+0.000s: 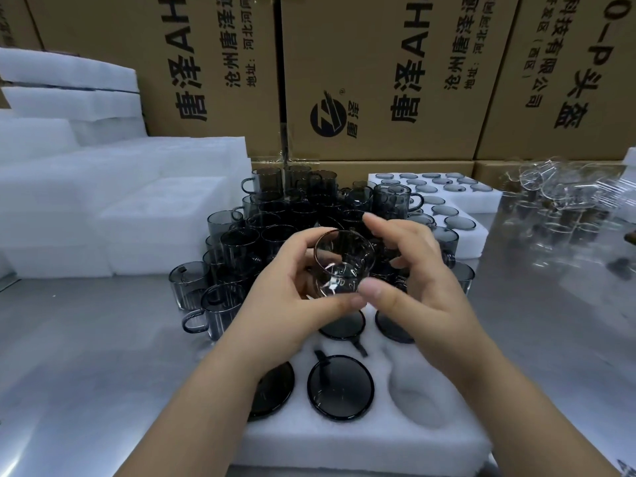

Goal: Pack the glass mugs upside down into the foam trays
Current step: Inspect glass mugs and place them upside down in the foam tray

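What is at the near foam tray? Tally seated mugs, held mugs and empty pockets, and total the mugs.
Upside-down smoked glass mugs seated in the near foam tray: 4
Held mug: 1
Empty pockets in view: 1
Total mugs: 5

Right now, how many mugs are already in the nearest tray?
4 mugs: near row, left and middle; next row back, middle and right. The left hand and right hand may hide more.
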